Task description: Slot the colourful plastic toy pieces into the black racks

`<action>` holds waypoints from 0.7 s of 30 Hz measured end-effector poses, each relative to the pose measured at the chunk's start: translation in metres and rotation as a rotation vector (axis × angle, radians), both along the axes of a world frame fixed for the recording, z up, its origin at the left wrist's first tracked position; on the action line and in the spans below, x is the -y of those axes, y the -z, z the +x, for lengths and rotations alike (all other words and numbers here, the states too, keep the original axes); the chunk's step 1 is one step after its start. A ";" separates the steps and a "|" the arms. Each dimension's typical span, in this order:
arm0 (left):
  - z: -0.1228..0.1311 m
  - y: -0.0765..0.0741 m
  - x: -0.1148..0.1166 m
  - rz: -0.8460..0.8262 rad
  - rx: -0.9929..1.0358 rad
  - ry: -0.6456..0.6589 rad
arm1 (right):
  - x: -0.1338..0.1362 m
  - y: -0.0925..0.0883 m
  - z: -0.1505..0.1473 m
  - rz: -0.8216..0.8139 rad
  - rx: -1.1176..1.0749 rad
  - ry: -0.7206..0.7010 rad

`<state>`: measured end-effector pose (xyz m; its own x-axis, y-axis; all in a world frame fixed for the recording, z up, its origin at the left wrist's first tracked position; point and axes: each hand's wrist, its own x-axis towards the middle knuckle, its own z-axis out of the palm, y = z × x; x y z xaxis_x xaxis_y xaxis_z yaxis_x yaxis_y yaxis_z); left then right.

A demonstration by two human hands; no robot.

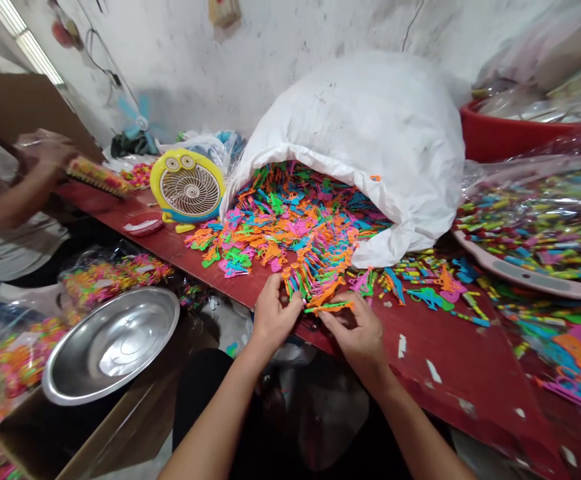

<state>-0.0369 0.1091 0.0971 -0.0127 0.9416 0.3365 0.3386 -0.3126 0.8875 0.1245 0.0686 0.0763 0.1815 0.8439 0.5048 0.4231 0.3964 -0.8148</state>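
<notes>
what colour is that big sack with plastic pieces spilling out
The sack is white, seen in the head view.

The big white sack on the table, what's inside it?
Small orange, pink, blue and green plastic pieces show in the open mouth of the big white sack and spill onto the red table. The sack covers whatever is deeper.
</notes>
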 end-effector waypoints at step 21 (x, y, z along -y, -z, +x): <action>-0.006 0.007 -0.003 0.035 -0.015 0.055 | -0.001 0.006 -0.001 0.196 0.111 0.114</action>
<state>-0.0427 0.1125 0.0899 0.0440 0.9283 0.3693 0.3331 -0.3621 0.8706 0.1235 0.0692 0.0706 0.2043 0.7052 0.6790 0.5565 0.4870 -0.6732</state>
